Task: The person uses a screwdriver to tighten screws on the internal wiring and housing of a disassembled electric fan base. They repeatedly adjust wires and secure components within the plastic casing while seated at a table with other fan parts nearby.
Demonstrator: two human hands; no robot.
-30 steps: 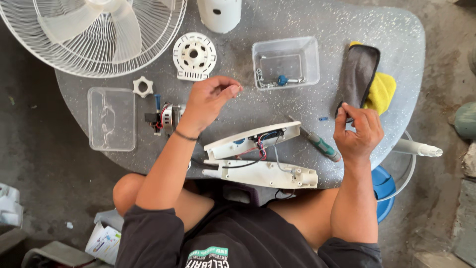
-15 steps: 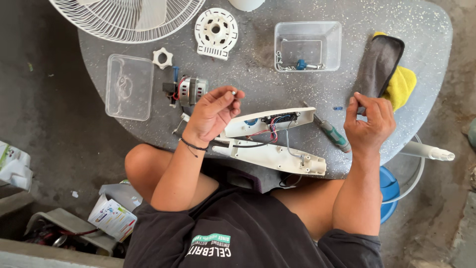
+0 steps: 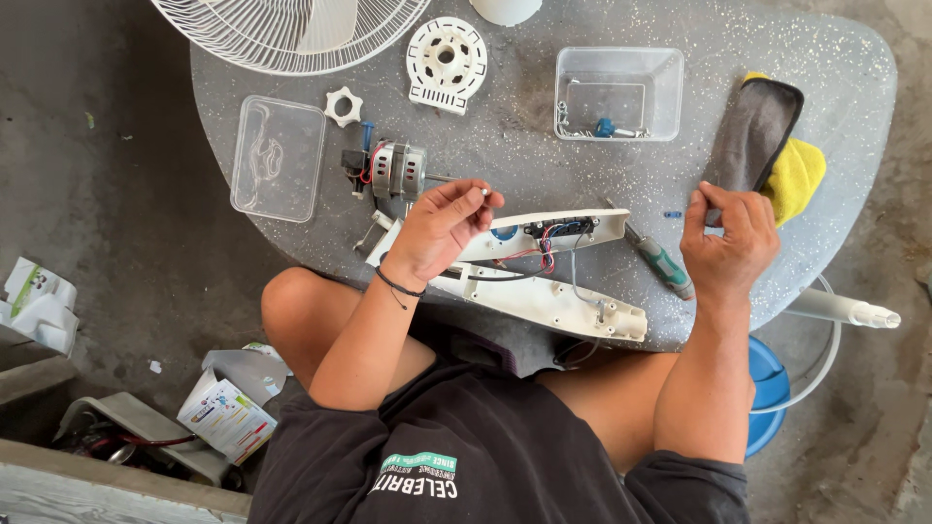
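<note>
The split white fan housing lies at the near edge of the speckled grey table, its two shells apart and red and black wiring exposed in the upper one. The person's left hand hovers over the housing's left end, thumb and forefinger pinched shut on a tiny pale part, probably a screw; too small to confirm. The right hand rests at the table's right, fingers curled onto the lower edge of a grey cloth that lies over a yellow one. I cannot tell whether it grips the cloth or merely touches it.

A green-handled screwdriver lies between housing and right hand, unheld. Further off: the motor, a clear tub of small parts, its lid.

Judgement: a fastener-handling step on the opened housing. The next move calls for a steady pinch on the small part and a fit destination for it.
</note>
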